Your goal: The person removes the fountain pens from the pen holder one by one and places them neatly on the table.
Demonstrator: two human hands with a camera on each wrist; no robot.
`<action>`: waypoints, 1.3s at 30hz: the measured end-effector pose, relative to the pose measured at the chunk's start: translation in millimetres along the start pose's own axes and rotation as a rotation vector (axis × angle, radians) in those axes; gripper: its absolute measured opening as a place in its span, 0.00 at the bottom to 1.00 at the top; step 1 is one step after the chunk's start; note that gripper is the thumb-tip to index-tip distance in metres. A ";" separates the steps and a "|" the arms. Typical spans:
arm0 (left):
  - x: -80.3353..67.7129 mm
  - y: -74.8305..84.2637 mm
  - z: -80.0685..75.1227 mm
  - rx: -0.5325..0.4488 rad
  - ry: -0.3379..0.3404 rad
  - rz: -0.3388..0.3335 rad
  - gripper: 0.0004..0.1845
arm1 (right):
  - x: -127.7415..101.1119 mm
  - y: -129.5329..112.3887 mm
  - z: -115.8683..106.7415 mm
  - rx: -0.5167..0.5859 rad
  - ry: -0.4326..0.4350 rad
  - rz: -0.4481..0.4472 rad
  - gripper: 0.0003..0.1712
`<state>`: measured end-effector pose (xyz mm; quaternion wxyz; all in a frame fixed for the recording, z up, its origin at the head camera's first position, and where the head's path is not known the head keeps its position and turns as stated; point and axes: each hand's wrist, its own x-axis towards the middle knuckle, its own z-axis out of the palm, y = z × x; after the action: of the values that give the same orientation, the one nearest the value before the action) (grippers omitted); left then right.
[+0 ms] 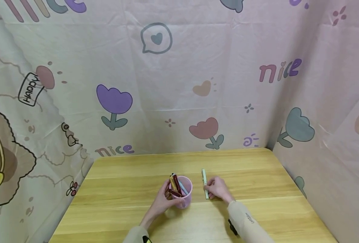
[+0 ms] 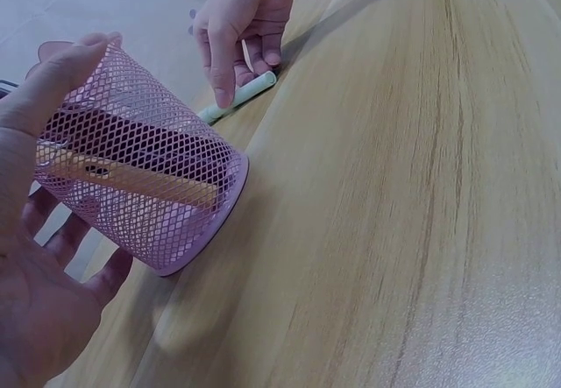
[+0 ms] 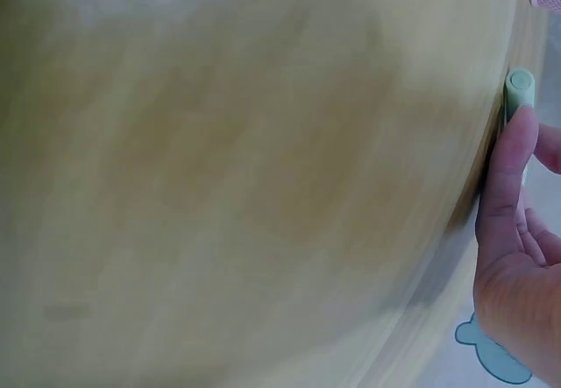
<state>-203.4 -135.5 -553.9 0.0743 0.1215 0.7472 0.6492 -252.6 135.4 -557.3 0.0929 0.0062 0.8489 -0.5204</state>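
A pink mesh pen holder (image 1: 187, 199) stands on the table, and my left hand (image 1: 164, 199) grips it from the left with the thumb across its near side. Several pens lean inside it: dark red ones, a yellow one (image 1: 172, 183) and a light blue one (image 1: 183, 187). Through the mesh in the left wrist view, a yellow pen (image 2: 140, 178) and a dark one (image 2: 131, 138) show. To the right of the holder, a light green pen (image 1: 204, 175) lies on the tabletop. My right hand (image 1: 218, 189) pinches that pen between thumb and fingers.
The wooden table (image 1: 130, 179) has a patterned cloth (image 1: 167, 84) hanging behind it and at both sides. Light falls on the tabletop near its front.
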 end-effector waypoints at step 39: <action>-1.3 -1.7 -1.1 0.000 -0.001 0.014 0.55 | -0.9 1.6 -4.9 0.055 0.062 -0.162 0.15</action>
<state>-202.6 -137.1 -555.4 0.0702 0.1269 0.7463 0.6496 -252.2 140.5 -556.5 0.0241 -0.0438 0.8345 -0.5487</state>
